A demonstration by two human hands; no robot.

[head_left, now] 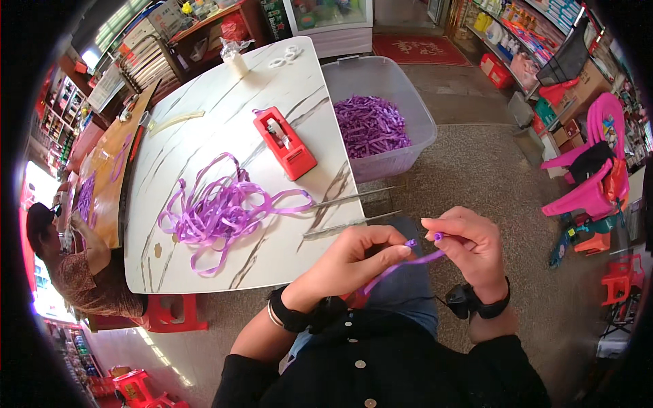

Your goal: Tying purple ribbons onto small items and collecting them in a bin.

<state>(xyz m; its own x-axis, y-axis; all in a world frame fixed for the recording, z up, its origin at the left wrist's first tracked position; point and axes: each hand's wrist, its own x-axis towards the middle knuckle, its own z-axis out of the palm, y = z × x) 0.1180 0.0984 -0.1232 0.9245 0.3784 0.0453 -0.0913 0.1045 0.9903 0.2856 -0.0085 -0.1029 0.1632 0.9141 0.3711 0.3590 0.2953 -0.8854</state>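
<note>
Over my lap, my left hand (pixel 359 258) pinches one end of a purple ribbon (pixel 425 258) between thumb and forefinger. A small folded tip sticks out past those fingers. My right hand (pixel 468 246) pinches the other end, where a little rolled bit shows by the thumb. Between the two hands the strip runs slightly slack. Left of them, on the marble-patterned table (pixel 238 109), lies a loose tangle of purple ribbon (pixel 218 211). Two thin metal rods (pixel 354 224) jut from the table's right edge near my left hand.
A red tape dispenser (pixel 284 144) stands on the table. Right of the table is a clear plastic tub (pixel 401 160) holding many short purple ribbon pieces (pixel 371 126). Another person (pixel 78 265) sits at a wooden table (pixel 112 170) on the left. Pink chairs (pixel 592 163) stand at right.
</note>
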